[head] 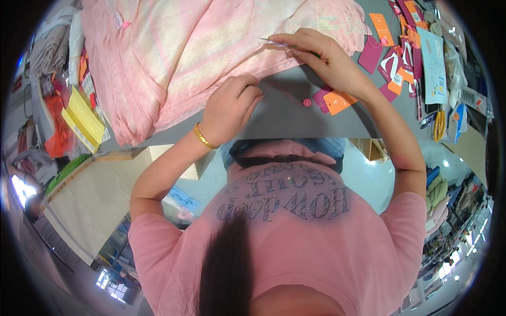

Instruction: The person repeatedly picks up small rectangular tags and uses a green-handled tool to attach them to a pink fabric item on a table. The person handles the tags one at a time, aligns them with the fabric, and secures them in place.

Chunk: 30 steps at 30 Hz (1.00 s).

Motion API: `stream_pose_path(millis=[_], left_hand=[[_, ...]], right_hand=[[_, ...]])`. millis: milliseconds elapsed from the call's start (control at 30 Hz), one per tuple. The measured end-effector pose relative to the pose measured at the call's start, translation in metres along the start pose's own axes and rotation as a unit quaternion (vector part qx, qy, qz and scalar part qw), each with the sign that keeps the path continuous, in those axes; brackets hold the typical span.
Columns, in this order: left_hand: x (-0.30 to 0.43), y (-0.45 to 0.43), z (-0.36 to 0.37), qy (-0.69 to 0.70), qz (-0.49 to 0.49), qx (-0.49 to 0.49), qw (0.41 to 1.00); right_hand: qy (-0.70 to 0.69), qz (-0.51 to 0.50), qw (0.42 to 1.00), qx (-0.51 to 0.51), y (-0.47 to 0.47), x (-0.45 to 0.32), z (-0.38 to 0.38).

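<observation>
My right hand grips a thin pointed metal tool over the pink fabric. A bit of green shows between the fingers, and a small white label lies under the tool's shaft. Close to the fabric's front edge, my left hand pinches the end of a pink string. That string runs right to a round pink seal, then to an orange hang tag and a maroon tag on the grey table. Light pink patterned fabric lies folded in layers beneath and beyond both hands.
Several loose maroon and orange hang tags lie at the right. Beside them are a light blue packet and yellow-handled scissors. At the left are a folded yellow paper and grey folded cloth. The grey table's front edge is before me.
</observation>
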<state>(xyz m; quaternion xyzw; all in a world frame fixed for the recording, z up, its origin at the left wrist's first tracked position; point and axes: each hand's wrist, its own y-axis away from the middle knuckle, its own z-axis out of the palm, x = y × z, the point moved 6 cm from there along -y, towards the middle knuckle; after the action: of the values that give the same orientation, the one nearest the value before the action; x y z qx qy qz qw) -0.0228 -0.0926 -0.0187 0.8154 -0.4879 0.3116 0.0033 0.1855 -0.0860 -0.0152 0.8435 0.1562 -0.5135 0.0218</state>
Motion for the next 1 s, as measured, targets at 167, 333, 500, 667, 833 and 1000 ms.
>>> stream_pose_path(millis=[167,333,500,667,833,1000], left_hand=[[-0.007,-0.003,-0.012,0.144,-0.107,-0.023,0.984],[-0.027,-0.016,-0.03,0.681,-0.296,0.112,0.66],[-0.041,-0.046,-0.028,0.579,-0.244,0.186,0.756],[-0.035,-0.059,-0.021,0.391,-0.137,0.157,0.897],[-0.037,-0.058,-0.022,0.335,-0.138,0.146,0.921],[-0.032,-0.062,-0.025,0.332,-0.12,0.137,0.925]], right_hand=[[0.035,0.011,0.999,-0.01,0.004,-0.002,-0.001],[0.028,-0.006,1.0,-0.003,0.007,-0.007,-0.001],[0.093,-0.023,0.995,0.024,0.009,-0.014,-0.004],[0.266,-0.074,0.96,0.049,0.013,-0.029,-0.007],[0.284,-0.04,0.955,0.082,0.013,-0.029,-0.013],[0.302,-0.094,0.945,0.087,0.017,-0.034,-0.016]])
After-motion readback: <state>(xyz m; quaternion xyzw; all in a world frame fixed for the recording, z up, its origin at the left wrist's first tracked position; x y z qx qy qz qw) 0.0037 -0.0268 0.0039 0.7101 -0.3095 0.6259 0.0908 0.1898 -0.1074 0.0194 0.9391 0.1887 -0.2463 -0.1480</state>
